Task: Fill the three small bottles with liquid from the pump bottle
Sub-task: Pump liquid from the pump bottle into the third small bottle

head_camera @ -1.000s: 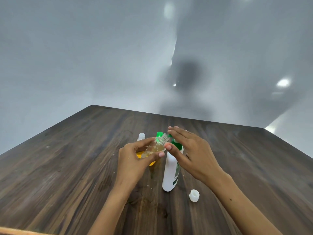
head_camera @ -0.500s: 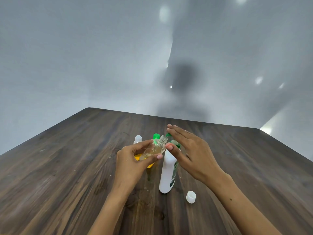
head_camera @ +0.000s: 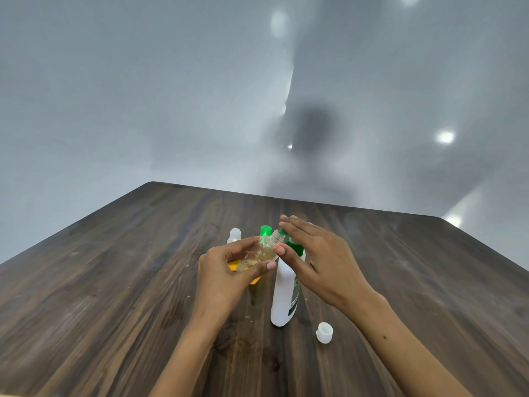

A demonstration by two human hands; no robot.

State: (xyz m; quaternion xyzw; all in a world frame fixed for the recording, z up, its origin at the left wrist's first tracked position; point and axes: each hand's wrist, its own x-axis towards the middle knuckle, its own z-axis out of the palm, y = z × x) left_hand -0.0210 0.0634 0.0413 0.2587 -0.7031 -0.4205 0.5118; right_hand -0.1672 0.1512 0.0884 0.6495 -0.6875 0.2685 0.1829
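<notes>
The right hand lies over the top of the white pump bottle, hiding most of its green pump head; its label is too blurred to read. The left hand covers the lower end of the small clear bottle and most of a yellow object behind it. Both forearms and the tabletop are cut off at the near edge.

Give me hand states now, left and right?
Left hand: holding the small clear bottle, tilted.
Right hand: open, fingers straight over the pump bottle top.
</notes>
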